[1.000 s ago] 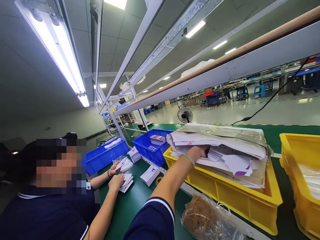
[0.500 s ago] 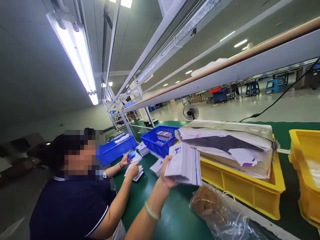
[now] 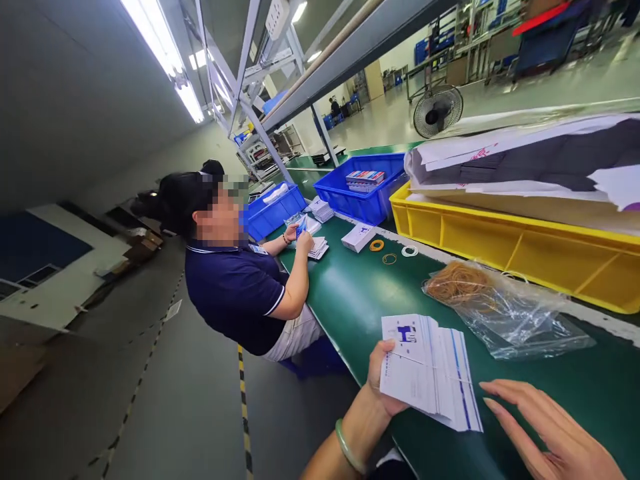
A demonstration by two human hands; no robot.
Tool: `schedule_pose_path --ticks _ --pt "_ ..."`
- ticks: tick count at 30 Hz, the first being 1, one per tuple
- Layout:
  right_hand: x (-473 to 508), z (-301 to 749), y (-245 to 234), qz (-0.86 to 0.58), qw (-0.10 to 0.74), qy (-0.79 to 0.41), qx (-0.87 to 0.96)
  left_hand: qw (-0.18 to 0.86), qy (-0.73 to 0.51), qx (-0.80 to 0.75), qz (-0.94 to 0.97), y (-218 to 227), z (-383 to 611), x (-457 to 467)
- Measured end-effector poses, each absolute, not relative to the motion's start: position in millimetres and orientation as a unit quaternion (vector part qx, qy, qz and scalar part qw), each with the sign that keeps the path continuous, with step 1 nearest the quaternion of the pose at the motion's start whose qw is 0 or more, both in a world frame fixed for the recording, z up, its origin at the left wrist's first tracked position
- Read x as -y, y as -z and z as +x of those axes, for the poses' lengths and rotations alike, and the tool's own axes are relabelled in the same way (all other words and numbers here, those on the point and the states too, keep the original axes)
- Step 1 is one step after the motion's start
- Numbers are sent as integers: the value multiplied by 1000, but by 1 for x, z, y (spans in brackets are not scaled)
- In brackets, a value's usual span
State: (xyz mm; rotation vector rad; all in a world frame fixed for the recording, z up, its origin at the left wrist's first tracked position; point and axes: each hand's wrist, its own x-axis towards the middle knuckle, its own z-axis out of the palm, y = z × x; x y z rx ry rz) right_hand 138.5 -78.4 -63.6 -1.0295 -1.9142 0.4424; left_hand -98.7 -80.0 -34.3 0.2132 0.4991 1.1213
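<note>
My left hand point(image 3: 383, 380) grips a stack of white printed leaflets point(image 3: 425, 373), thumb on top and fingers beneath. The top sheet has a dark blue emblem, and a thin band runs across the fanned stack. Just right of the stack, my right hand point(image 3: 550, 427) is open, its fingers stretched toward the leaflets without touching them. A clear plastic bag point(image 3: 525, 320) holding brown rubber bands point(image 3: 460, 283) lies on the green table point(image 3: 365, 307) beyond my hands.
A co-worker point(image 3: 240, 287) sits at the left, handling papers. Another leaflet stack point(image 3: 358, 237) lies beside an orange tape-like ring point(image 3: 377, 245) and a white ring point(image 3: 409, 251). Behind stand a blue bin point(image 3: 360, 190) and a yellow crate point(image 3: 480, 233) bearing a torn carton.
My left hand has drawn the leaflet stack back toward me and lower. My right hand has come into view beside it. The camera view has turned and dropped toward the table.
</note>
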Motion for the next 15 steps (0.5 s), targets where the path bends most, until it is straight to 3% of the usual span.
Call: schedule_pose_path --ticks 9,15 --pt "102 158 84 -438 345 -20 830 838 -409 -312 180 59 -96 93" --pt "105 162 90 -394 339 15 854 839 -365 -338 223 64 -95 105"
